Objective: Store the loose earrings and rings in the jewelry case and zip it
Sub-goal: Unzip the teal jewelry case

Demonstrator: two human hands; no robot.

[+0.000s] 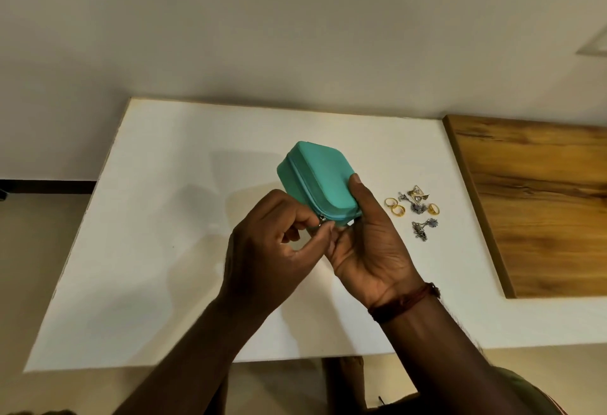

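Wall (pixel 295 37): plain and pale, it meets the far edge of the surface I work over.
Tabletop (pixel 164 250): white; its left edge slants away from me and its near edge passes under my forearms. A wide stretch of white surface lies to the left of my hands, and a narrower strip to their right.
Wooden board (pixel 542 201): brown and grained, it bounds the white surface on my right, with its long edge running away from me.
Right hand (pixel 368 244): palm turned toward me, I grip the jewelry case from its near right end, thumb pressed on the upper face and fingers curled underneath. A thread band (pixel 404 303) circles this wrist.
Left hand (pixel 272 237): fingers curled in, I pinch the zipper pull between thumb and forefinger at the case's near left corner.
Jewelry case (pixel 322 181): teal with rounded corners, I hold it in the air above the middle of the tabletop, not touching it. Its long axis runs away from me, leaning left at the far end. The broad face tilts up toward me, the zip seam runs along its left side and round the near end, and the two halves sit together.
Earrings (pixel 415 199): silvery pieces lie loose on the tabletop between the case and the wooden board.
Rings (pixel 394 206): gold, they lie just beside the earrings, two touching on the left and one on the right.
Zipper pull (pixel 321 221): small and metallic, mostly hidden by my fingertips.
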